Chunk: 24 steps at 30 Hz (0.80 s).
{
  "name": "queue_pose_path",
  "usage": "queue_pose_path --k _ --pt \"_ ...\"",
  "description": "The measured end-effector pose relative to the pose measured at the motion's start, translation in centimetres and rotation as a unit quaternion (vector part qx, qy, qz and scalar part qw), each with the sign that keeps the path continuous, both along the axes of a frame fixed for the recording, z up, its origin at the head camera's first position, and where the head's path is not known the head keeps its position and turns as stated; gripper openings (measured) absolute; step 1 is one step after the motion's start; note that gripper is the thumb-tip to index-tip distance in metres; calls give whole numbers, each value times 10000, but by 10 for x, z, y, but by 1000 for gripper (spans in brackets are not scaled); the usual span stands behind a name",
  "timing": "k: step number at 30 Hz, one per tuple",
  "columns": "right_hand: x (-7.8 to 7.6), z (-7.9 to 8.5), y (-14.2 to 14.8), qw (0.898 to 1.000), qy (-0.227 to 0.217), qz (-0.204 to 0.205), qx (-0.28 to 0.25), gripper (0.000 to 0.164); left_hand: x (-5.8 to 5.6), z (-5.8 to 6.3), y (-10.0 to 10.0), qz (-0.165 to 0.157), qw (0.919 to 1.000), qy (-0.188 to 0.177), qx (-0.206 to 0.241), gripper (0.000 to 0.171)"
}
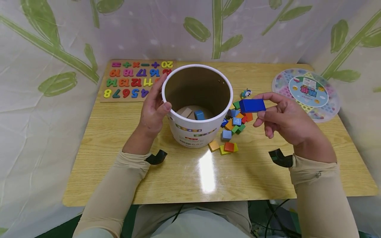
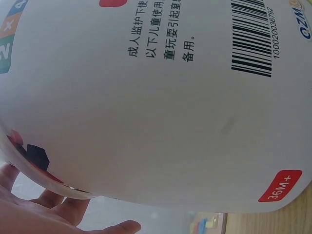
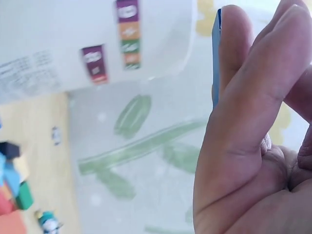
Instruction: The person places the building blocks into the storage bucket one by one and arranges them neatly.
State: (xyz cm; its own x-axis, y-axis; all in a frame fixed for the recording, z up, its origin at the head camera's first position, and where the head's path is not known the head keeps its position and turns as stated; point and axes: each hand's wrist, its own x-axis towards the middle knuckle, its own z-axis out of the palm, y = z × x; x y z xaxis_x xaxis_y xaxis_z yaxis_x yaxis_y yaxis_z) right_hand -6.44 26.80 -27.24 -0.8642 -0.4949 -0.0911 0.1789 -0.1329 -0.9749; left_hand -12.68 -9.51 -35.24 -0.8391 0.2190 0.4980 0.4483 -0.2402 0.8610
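Note:
A white bucket (image 1: 193,132) with printed labels stands on the table with its mouth tilted toward me. My left hand (image 1: 153,109) rests against its left side at the rim, thumb and fingers spread. In the left wrist view the printed wall (image 2: 146,122) fills most of the picture, and the hand (image 2: 48,209) shows at the lower left. Inside the bucket lie a blue block (image 1: 199,115) and a plain wooden block (image 1: 186,112). Right of the bucket, above the table, my right hand (image 1: 284,115) pinches a dark blue rectangular block (image 1: 252,105) between thumb and fingers.
Several coloured blocks (image 1: 237,121) lie heaped right of the bucket, with a small toy figure (image 1: 246,93) behind them. A wooden number board (image 1: 119,77) lies at the back left. A round, clear case of small pieces (image 1: 308,94) sits at the back right.

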Motion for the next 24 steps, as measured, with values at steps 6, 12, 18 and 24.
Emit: queue_pose_path --k 6,12,18,24 --pt "-8 20 -22 10000 21 -60 35 36 1 0 -1 -24 9999 -162 51 87" --pt "-17 22 -50 9993 182 133 -298 38 1 1 0 59 9999 -114 -23 85" --pt "-18 17 -58 9973 541 383 -302 53 2 0 2 25 9998 -219 29 84" --pt "-16 11 -46 9985 479 191 -174 49 0 0 0 47 10000 -81 1 85"
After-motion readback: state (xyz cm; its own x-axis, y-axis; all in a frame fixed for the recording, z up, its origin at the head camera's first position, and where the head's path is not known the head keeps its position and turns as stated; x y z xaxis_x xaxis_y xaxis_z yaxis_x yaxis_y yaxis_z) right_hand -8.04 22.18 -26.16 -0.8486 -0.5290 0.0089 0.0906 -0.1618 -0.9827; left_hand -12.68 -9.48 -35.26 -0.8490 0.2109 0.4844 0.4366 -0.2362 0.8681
